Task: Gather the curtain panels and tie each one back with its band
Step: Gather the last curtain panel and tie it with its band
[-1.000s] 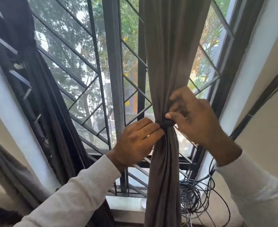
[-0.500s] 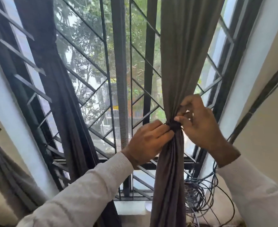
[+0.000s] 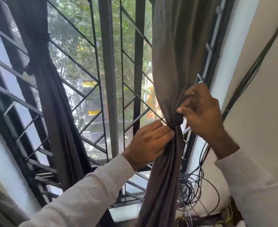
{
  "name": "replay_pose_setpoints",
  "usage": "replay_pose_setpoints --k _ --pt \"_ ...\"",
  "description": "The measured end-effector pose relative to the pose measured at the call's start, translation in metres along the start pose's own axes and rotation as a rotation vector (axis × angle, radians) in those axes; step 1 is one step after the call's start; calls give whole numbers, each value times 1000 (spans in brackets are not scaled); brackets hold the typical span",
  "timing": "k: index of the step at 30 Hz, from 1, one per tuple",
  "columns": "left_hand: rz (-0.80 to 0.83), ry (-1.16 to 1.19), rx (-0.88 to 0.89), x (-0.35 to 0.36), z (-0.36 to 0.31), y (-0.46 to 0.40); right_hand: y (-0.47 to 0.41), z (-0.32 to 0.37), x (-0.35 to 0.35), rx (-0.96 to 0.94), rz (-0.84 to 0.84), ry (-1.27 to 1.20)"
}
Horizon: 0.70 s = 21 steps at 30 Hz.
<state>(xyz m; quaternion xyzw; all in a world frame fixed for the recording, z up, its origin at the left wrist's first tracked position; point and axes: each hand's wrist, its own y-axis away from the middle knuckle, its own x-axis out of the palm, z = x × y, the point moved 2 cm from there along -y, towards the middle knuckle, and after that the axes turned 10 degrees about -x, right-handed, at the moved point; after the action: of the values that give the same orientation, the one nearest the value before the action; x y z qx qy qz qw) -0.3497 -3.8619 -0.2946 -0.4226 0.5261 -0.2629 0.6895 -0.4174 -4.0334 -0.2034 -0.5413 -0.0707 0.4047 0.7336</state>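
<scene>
Pinching between left hand [image 3: 148,141] and right hand [image 3: 202,112], band [image 3: 176,119] (dark) cinches curtain [image 3: 176,63].

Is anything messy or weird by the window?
Yes. A tangle of thin wires hangs in loose loops by the wall, just right of the curtain being tied. It looks messy, not coiled or fastened. The curtain itself looks fine, with both hands at its band.
</scene>
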Motion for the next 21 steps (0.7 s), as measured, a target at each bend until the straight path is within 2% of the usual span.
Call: replay_pose_setpoints --k 6,9,14,17,21 --pt "79 79 -38 16 -2 30 14 0 3 60 -58 47" --pt "57 62 -36 7 5 27 10 3 0 66 -77 69" --pt "20 51 -13 3 8 13 -1 4 -2 50 -213 30" --pt "80 63 -14 14 9 28 10 1 7 79 -199 79" --pt "83 110 -112 19 10 38 23 -12 11 114 -195 126"
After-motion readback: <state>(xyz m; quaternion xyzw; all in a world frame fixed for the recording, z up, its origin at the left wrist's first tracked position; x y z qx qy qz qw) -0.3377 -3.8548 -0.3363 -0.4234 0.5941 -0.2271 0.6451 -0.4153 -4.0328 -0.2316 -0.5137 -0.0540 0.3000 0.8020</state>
